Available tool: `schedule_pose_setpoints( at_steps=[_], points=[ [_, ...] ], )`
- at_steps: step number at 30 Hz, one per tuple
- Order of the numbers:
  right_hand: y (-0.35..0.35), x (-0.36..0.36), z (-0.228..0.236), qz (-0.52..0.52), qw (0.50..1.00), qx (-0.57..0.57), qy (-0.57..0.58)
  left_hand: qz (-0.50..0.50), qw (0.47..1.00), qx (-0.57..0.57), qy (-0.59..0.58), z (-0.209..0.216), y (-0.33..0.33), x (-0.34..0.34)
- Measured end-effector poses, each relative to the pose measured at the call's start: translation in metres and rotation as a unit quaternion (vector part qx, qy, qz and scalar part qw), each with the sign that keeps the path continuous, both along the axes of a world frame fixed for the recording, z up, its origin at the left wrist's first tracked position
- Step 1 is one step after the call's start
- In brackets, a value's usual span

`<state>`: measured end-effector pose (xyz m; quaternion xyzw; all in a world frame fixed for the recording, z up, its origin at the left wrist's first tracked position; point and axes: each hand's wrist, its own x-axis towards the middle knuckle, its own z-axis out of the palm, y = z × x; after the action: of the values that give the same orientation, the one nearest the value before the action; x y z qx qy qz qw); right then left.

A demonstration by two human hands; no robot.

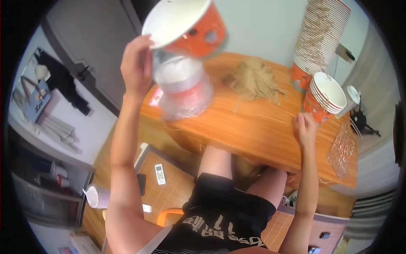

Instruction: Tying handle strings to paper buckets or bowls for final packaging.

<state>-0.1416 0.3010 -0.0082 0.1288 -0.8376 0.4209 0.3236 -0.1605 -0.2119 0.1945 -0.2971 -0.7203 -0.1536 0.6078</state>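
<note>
My left hand (pixel 137 63) pinches the rim of a tilted orange-and-white paper bucket (pixel 185 27), raised off the worktop (pixel 228 122) near the plastic-wrapped stack (pixel 186 86). My right hand (pixel 307 126) has fingers bent, just beside the short bucket stack (pixel 323 98); can't tell if gripping or touching it.

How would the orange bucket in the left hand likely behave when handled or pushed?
The bucket is probably light for its size, since the left hand holds it up by its rim. Its wall looks thin, so it might dent if squeezed. Its round shape may let it roll if laid sideways.
</note>
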Motion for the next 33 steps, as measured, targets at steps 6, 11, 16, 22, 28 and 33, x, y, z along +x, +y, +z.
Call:
schedule_pose_setpoints(
  at_steps=[6,11,16,22,28,33],
  points=[
    [-0.060,0.061,0.014,0.274,0.938,-0.203,-0.058,-0.192,0.960,-0.084,-0.188,-0.104,0.110,0.058],
    [-0.034,0.101,-0.012,0.160,0.930,-0.217,-0.251,-0.389,0.866,-0.081,-0.304,-0.162,0.191,0.056],
    [0.012,0.128,-0.050,0.008,0.971,-0.128,-0.201,-0.452,0.848,0.026,-0.278,-0.176,0.250,0.061],
    [0.009,0.115,-0.053,-0.075,0.950,-0.289,-0.096,-0.253,0.824,0.291,-0.415,-0.224,0.212,0.047],
    [0.010,0.120,-0.044,-0.089,0.941,-0.249,-0.211,-0.105,0.818,0.289,-0.486,-0.215,0.160,0.005],
    [0.020,0.114,-0.054,-0.059,0.945,-0.239,-0.217,-0.017,0.864,0.028,-0.502,-0.196,0.143,-0.080]
  ],
)
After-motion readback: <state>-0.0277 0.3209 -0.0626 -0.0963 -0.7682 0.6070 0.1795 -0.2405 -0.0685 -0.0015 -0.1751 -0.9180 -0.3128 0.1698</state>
